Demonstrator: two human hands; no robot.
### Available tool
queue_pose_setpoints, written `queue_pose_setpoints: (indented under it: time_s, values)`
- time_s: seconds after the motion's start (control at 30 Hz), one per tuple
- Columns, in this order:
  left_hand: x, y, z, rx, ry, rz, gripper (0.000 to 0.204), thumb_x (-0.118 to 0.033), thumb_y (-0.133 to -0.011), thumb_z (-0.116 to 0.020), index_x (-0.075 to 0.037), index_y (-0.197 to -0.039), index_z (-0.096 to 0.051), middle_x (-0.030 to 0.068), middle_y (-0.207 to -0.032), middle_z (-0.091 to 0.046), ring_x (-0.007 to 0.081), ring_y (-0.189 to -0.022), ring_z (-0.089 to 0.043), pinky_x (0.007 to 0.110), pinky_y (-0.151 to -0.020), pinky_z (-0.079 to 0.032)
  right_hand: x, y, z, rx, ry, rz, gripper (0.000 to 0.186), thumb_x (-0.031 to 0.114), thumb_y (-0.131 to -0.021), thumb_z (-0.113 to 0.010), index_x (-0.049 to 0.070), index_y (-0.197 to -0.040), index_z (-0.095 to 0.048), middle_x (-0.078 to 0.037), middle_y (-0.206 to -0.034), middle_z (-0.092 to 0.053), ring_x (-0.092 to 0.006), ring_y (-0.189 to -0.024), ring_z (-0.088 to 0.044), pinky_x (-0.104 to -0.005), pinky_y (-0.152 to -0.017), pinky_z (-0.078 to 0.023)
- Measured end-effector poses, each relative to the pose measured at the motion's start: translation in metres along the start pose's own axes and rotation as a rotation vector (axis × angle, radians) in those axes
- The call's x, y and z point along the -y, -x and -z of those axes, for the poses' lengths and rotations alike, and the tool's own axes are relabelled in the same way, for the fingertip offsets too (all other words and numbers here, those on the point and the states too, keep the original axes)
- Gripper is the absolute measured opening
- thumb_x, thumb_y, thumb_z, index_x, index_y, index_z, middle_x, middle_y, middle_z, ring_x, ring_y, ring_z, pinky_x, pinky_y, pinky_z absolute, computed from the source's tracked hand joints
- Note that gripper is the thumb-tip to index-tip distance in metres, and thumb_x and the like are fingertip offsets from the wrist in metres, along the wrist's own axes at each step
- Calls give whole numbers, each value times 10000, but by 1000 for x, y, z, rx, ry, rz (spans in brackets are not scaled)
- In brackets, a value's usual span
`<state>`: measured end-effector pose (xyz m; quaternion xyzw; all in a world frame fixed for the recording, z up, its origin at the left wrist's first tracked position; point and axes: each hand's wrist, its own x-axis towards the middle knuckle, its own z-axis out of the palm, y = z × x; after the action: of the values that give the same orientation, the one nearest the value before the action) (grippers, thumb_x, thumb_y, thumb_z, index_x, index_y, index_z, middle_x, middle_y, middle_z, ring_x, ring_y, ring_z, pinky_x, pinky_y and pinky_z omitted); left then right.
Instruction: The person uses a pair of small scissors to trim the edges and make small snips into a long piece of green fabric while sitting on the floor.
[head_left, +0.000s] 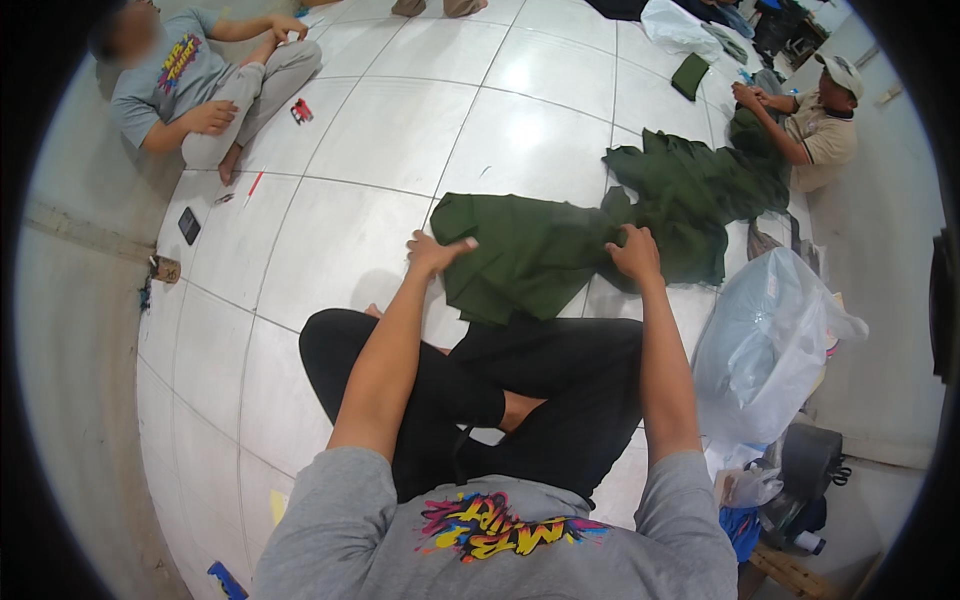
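Head view. My left grip (436, 256) is at the left edge of the green cloth (525, 245). Its thumb is spread well away from the fingers and points right, over the cloth; the fingers lie at the edge, beside the white tile floor (345, 225). My right grip (638, 258) is at the right part of the same cloth. Its fingers are bent and touch the fabric; I cannot tell whether they pinch a fold or only press on it.

The green cloth lies on the floor directly in front of my crossed legs, between the two grips. Its long axis runs left to right, crosswise to my forearms. The broad end faces left; the narrower end points right, toward a crumpled green heap (690, 195). I cannot tell whether cloth and heap are one piece. The heap extends to a seated person in a cap (815, 130) at upper right. A filled clear plastic bag (760, 345) stands near my right forearm.
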<state>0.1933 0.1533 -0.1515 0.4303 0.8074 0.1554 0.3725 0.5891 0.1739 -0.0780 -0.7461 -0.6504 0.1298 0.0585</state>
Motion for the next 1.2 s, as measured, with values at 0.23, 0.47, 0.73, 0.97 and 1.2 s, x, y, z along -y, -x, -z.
queue_pose_setpoints:
  time_s: [0.23,0.47,0.73,0.97,1.2]
  values:
    - [8,-16,3,1,92,-329,615,-199,-841,-768,33,-1333,-481,206,-1115,-700,299,-1027,-689,396,-926,-537,0,-28,-69,50,-73,102,439,129,-789,-689,148,-1228,-687,-186,-1352,-523,-429,-1173,-573,-519,-971,-500]
    - [19,-35,83,8,806,109,561,-381,-953,-709,65,-1269,-580,173,-1114,-699,237,-964,-673,323,-834,-532,7,-4,-22,-711,-161,40,327,81,-763,-649,110,-1085,-704,-196,-1115,-621,-393,-1047,-597,-479,-948,-485]
    - [62,-65,26,-347,304,-98,474,-280,-944,-668,59,-1261,-566,244,-1235,-656,353,-1188,-626,401,-988,-498,62,-11,-78,90,-217,172,737,524,-873,-688,98,-1450,-521,-243,-1537,-383,-453,-1358,-426,-591,-1128,-333]
    - [9,-58,90,-369,385,-222,457,-355,-1011,-606,62,-1192,-649,191,-1020,-721,260,-937,-687,363,-809,-527,24,-23,-69,-289,208,-91,963,702,-931,-505,95,-1614,-202,-231,-1638,-244,-418,-1505,-249,-740,-1130,-194]
    - [51,-40,59,-95,88,-207,723,-613,-903,-647,78,-1112,-680,287,-1070,-705,366,-994,-699,435,-848,-528,75,-5,-66,313,23,46,795,577,-887,-674,112,-1496,-459,-224,-1532,-405,-411,-1416,-400,-681,-1098,-320]
